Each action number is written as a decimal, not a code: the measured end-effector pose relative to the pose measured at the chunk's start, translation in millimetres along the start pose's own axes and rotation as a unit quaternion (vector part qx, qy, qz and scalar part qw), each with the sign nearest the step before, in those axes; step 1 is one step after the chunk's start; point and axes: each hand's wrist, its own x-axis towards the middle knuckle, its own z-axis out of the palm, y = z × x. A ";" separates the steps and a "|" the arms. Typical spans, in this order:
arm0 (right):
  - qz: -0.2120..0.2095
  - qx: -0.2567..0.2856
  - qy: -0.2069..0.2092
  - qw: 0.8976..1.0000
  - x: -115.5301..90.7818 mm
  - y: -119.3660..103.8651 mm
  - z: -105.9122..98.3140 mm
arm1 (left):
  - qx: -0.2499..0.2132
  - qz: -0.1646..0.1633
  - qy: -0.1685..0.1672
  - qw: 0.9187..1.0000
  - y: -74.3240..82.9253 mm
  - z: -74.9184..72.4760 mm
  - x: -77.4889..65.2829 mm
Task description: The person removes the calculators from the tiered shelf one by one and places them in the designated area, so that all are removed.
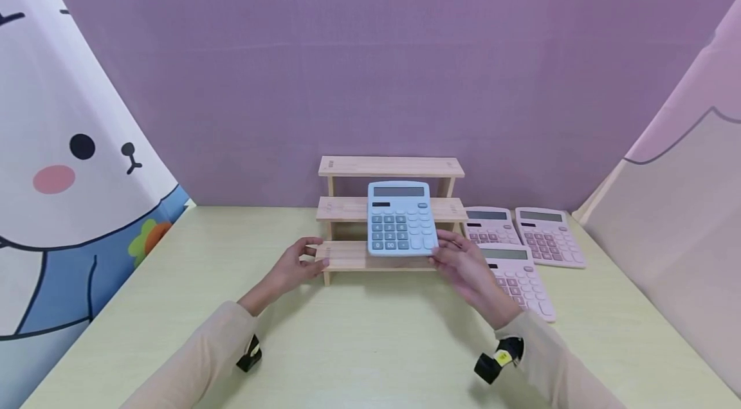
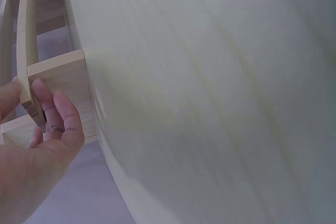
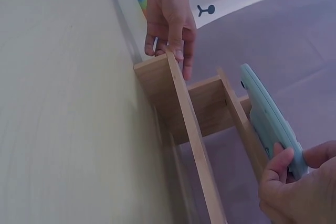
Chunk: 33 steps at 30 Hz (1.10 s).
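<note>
A light blue calculator [image 1: 401,218] leans back in front of the middle step of a three-tier wooden display stand [image 1: 391,166]. My right hand [image 1: 465,265] pinches its lower right corner, and the right wrist view shows the thumb and fingers on either side of the calculator's edge [image 3: 270,116]. On the other side, my left hand [image 1: 296,267] grips the left end of the stand's lowest step [image 1: 347,256]. In the left wrist view the thumb lies on one face of that board [image 2: 25,51] and curled fingers [image 2: 60,119] on the other.
Several pink calculators lie on the pale table right of the stand: a front one [image 1: 512,277] partly behind my right hand, a back one [image 1: 492,226] and a far right one [image 1: 550,236]. A purple backdrop [image 1: 382,55] rises close behind the stand, with printed cloth [image 1: 87,203] along the left.
</note>
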 end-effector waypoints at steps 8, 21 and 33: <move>0.002 -0.012 -0.002 1.000 -5.4 -6.0 -11.2 | -0.001 -0.002 0.000 1.000 -1.4 0.4 1.4; -0.011 -0.029 -0.003 1.000 -14.9 -10.9 -33.9 | 0.000 0.002 -0.001 1.000 -0.7 0.3 1.5; -0.019 -0.004 -0.032 0.999 -23.7 -14.0 -58.3 | -0.004 0.003 -0.004 1.000 -3.2 -0.4 2.2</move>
